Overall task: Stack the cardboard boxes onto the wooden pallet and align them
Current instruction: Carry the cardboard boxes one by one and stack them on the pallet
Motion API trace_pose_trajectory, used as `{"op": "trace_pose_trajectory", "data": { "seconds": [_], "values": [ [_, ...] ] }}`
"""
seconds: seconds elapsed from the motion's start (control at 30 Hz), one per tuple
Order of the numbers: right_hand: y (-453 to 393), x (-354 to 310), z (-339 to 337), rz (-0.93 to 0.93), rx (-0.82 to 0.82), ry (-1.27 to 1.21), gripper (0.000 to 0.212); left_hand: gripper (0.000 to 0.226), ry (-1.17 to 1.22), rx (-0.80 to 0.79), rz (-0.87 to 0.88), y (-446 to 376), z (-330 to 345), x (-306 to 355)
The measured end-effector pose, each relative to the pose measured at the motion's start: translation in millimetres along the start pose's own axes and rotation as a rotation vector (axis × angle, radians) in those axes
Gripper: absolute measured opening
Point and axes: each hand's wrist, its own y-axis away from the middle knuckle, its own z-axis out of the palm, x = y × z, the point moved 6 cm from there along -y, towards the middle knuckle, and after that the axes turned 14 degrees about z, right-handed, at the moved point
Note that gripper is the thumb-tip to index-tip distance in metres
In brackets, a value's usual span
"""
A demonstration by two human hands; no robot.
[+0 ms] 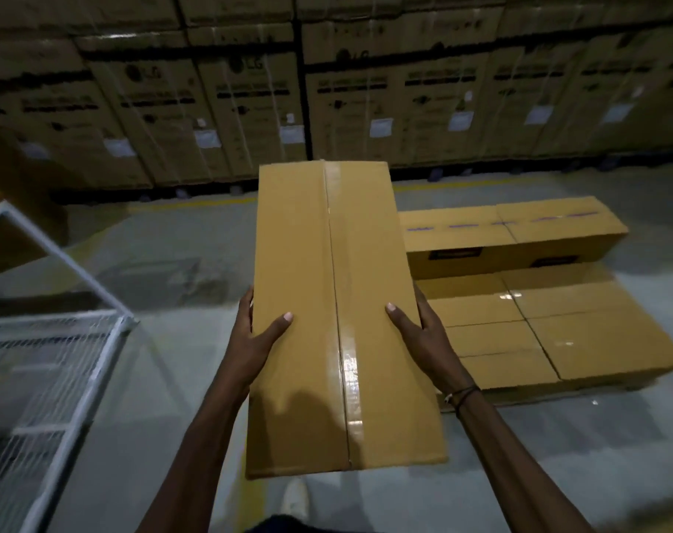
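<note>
both my left hand point(258, 340) and right hand point(423, 336) clamp the long box point(327, 302) mid-frame; stacked boxes point(538, 325) wait at right, so this one's still unplaced.

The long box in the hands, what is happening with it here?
A person carries a long taped cardboard box, the left hand and right hand gripping its two sides. It is above the floor. To the right, the other boxes already lie in a low stack, not yet joined by this one.
</note>
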Motion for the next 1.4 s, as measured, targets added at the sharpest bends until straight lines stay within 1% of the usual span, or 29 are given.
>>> {"op": "trace_pose_trajectory", "data": {
  "seconds": [0.07, 0.13, 0.2, 0.27, 0.33, 0.47, 0.67, 0.8, 0.87, 0.97, 1.07, 1.17, 1.27, 1.4],
  "values": [
    [-19.7, -10.6, 5.7, 0.016, 0.084, -0.041, 0.079, 0.097, 0.001, -0.075, 0.018, -47.2, -3.0, -0.7],
    [-35.0, -18.5, 6.2, 0.022, 0.162, -0.081, 0.078, 0.093, -0.001, -0.144, 0.050, -90.7, 2.1, 3.6],
    [-48.8, -23.2, 1.4, 0.033, 0.235, -0.111, 0.076, 0.090, 0.009, -0.219, 0.075, -131.0, 14.1, 6.0],
    [-60.9, -26.2, -8.1, 0.046, 0.315, -0.140, 0.080, 0.090, 0.016, -0.315, 0.098, -167.9, 32.7, 7.3],
    [-72.0, -27.4, -20.1, 0.053, 0.388, -0.165, 0.083, 0.091, 0.020, -0.403, 0.117, -203.2, 56.9, 7.4],
    [-95.9, -30.7, -46.0, 0.046, 0.535, -0.197, 0.063, 0.087, 0.050, -0.570, 0.159, -266.4, 116.4, 9.1],
    [-146.4, -22.1, -98.3, 0.075, 0.744, -0.300, 0.071, 0.091, 0.038, -0.778, 0.207, -354.9, 220.9, 8.2],
    [-173.4, -19.1, -132.5, 0.119, 0.869, -0.317, 0.079, 0.097, 0.041, -0.889, 0.194, -397.7, 289.5, 7.5],
    [-185.5, -13.9, -150.3, 0.150, 0.928, -0.335, 0.082, 0.097, 0.054, -0.943, 0.174, -414.0, 321.1, 5.9],
    [-197.1, -5.5, -171.3, 0.189, 1.005, -0.342, 0.084, 0.097, 0.049, -1.016, 0.191, -431.4, 362.7, 8.8],
    [-206.2, 1.9, -183.4, 0.203, 1.059, -0.359, 0.089, 0.095, 0.027, -1.091, 0.220, -443.2, 395.8, 11.6],
    [-215.8, 10.6, -193.3, 0.222, 1.123, -0.393, 0.095, 0.098, 0.010, -1.194, 0.210, -458.5, 429.0, 2.6],
    [-230.1, 19.1, -201.4, 0.233, 1.160, -0.444, 0.095, 0.101, 0.007, -1.284, 0.189, -475.9, 459.5, -5.1],
    [-253.3, 23.1, -206.9, 0.261, 1.223, -0.514, 0.096, 0.100, -0.002, -1.386, 0.217, -500.6, 500.0, -16.8]
  ]
}}
